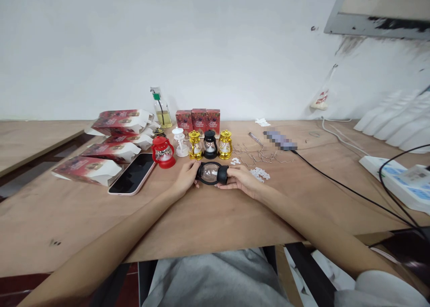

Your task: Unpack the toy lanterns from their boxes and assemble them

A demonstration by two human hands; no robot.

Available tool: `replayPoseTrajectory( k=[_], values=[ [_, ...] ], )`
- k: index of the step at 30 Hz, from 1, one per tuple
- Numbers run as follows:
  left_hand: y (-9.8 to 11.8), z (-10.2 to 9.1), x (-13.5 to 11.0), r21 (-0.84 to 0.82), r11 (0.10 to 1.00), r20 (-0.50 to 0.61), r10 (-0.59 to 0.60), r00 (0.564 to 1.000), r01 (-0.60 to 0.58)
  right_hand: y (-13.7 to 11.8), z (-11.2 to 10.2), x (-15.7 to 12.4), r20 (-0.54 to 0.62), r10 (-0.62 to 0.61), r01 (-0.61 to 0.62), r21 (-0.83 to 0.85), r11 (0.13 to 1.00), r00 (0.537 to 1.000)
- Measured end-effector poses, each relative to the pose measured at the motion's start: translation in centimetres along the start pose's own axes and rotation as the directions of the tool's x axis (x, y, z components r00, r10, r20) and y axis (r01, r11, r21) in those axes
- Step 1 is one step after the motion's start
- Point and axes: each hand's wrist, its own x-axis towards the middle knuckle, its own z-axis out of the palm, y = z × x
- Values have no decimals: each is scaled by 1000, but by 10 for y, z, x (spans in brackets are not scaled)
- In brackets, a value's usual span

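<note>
A small black lantern with a clear globe lies on its side between my hands, just above or on the table. My left hand is closed around its top end. At the other end, the fingers of my right hand grip the black base. Behind it stand a red lantern, a white lantern, a gold lantern, another black lantern and a second gold lantern, all upright. Small white pieces lie in a pile beside my right hand.
Red printed boxes, some opened, lie at the left near a phone. Three upright boxes and a pump bottle stand by the wall. Bent wires, a screwdriver and a power strip with cables lie right.
</note>
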Motion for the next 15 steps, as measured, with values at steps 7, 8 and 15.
replayPoseTrajectory(
  k=[7,8,15],
  values=[
    [1,0,0,-20,1000,-32,-20,999,20,-4,0,1,-76,63,-53,139,989,995],
    [1,0,0,-26,999,-35,-22,999,21,-5,0,0,-85,101,-85,173,981,991],
    [4,-1,-1,-86,996,-34,-41,999,38,-6,-3,2,-117,146,-109,278,954,982]
  ],
)
